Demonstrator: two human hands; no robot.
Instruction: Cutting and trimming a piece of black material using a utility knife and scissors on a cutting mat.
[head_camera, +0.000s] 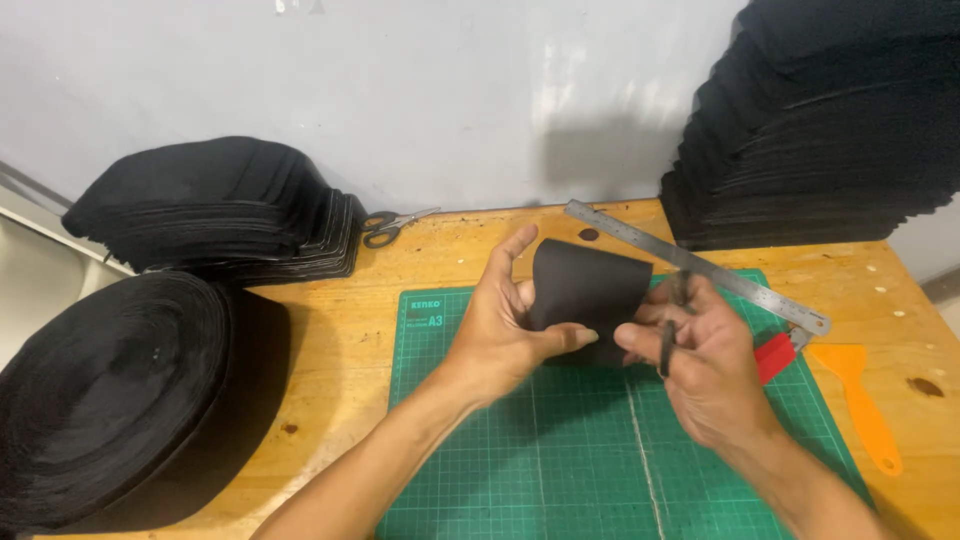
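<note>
**Entry: black sheet piece held over cutting mat**

1. Coil of black strip (105, 385), at nine o'clock on the bench (340, 330); a stack of black pieces (215, 205) behind it, small scissors (385, 228) beside that.
2. Left hand (500, 330): I read its grip as a thumb-and-finger pinch on the lower left edge of the black sheet piece (590, 285).
3. The piece: raised above the green cutting mat (560, 460), curved, long axis running nine to three, curled edge towards twelve.
4. Right hand (700, 370): grip closed on the piece's right edge, a dark slim tool hooked on one finger.
5. Steel ruler (700, 265), red-handled tool (775, 355), orange scraper (865, 405), tall black stack (820, 120), one to three o'clock.

Handling note: I judge both pinches should stay level, keeping the sheet taut.
</note>
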